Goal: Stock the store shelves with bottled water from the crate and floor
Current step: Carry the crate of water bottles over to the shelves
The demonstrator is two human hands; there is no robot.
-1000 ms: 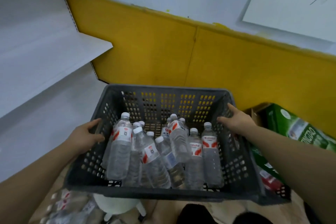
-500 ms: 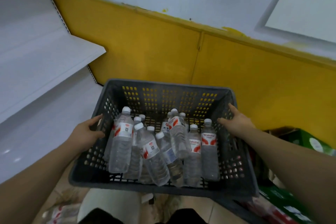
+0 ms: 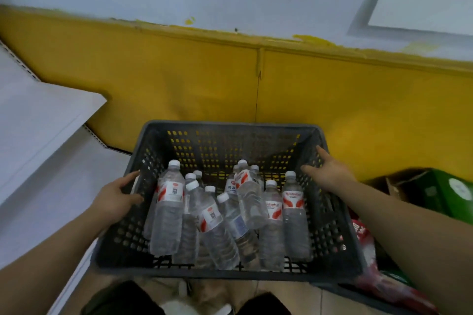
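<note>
Grey perforated plastic crate [image 3: 230, 126] before yellow wall [image 3: 179, 79]. Left hand [image 3: 115, 197] grips crate's left side, thumb inside. Right hand [image 3: 329, 172] grips right rim, index finger extended. Water bottles [image 3: 167, 215] inside crate, upright or leaning. White shelf [image 3: 38, 115] at left.

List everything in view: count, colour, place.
crate: one, dark grey, centre, held between both hands.
water bottles: about eleven, clear with white caps and red-white labels, upright or leaning inside the crate.
shelves: white, left.
wall: yellow below, pale above, behind the crate.
carton: one, green, right.
red packaging: lower right, beside the crate; count unclear.
left hand: grips the crate's left wall.
right hand: grips the crate's right wall.
</note>
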